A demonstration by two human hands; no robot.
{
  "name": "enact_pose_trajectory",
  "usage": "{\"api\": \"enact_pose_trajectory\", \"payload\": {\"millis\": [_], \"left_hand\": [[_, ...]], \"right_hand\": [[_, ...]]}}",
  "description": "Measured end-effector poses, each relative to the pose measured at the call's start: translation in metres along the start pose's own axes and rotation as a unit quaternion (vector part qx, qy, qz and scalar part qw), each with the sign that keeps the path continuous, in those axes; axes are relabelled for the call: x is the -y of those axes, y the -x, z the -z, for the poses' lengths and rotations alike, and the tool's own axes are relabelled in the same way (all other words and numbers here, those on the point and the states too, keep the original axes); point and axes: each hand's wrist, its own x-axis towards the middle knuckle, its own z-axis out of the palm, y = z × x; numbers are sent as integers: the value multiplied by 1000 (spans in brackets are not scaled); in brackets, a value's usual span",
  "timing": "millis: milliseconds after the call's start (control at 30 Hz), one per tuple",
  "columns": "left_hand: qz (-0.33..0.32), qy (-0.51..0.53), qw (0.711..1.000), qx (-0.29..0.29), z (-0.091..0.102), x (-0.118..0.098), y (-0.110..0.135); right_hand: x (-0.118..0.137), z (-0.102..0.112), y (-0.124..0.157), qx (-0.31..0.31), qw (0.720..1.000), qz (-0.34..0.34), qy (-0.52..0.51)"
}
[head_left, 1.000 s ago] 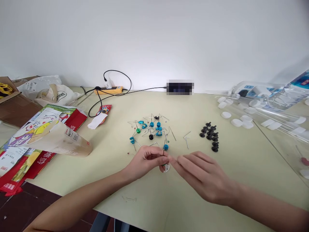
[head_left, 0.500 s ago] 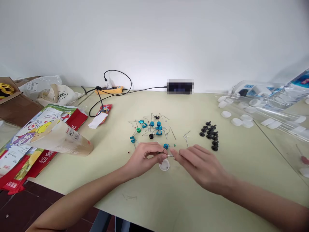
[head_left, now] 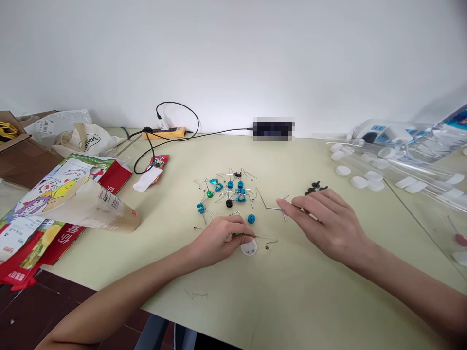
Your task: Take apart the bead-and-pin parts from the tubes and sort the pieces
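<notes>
My left hand [head_left: 229, 236] is closed in a pinch on a small wire piece with a green part [head_left: 239, 235]; its thin wire appears to run out to the right past my fingertips. A bent wire end with a small green bead [head_left: 267, 247] shows there. Just below my fingers, a round white cap [head_left: 249, 248] holds small dark bits. My right hand [head_left: 324, 218] pinches a thin silver rod, likely a hex key [head_left: 273, 208], beside other bent rods [head_left: 285, 217]. A blue round metal part [head_left: 251, 218] lies between my hands.
Several blue metal parts [head_left: 240, 191], a green one [head_left: 209, 194] and a black one [head_left: 228, 203] lie with wires behind my left hand. Black plastic pieces [head_left: 315, 185] are partly hidden by my right hand. A drink cup [head_left: 109, 209] stands left; white caps [head_left: 359, 182] lie right.
My right hand has moved away from my left, right and up toward the bent rods. The green bead now shows lower, beside my left hand, which has shifted little.
</notes>
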Motion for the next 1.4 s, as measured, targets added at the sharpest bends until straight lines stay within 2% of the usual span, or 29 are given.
{"api": "enact_pose_trajectory", "payload": {"millis": [100,200,433,567,700,800,900,1067,1167,1267,1333,1400], "left_hand": [[11,-75,997,-31,-2,4,-1],[24,-127,990,-52,-5,13,-2],[64,-121,986,-92,2,23,-4],[60,-157,981,-101,9,23,-5],[68,-151,979,-115,14,26,-6],[118,-141,977,-106,21,28,-5],[153,-182,965,-111,29,29,-3],[127,-242,950,-149,26,39,-9],[107,-237,955,-143,19,48,-16],[72,-214,960,-166,16,50,-20],[50,-145,969,-193,15,44,-19],[45,-5,979,-197,14,33,-17]], "right_hand": [[2,4,-4,-16,998,-39,-56],[3,6,-9,-6,989,-70,-129],[8,-2,-7,38,978,-98,-178],[17,-19,0,105,948,-150,-262],[23,-40,8,157,911,-204,-322],[21,-48,11,166,887,-246,-355],[20,-49,11,159,868,-278,-379],[25,-48,12,129,840,-313,-425],[28,-51,14,112,831,-309,-448],[30,-52,17,86,839,-302,-445],[31,-50,17,71,840,-298,-448],[33,-43,14,64,839,-294,-454]]}}
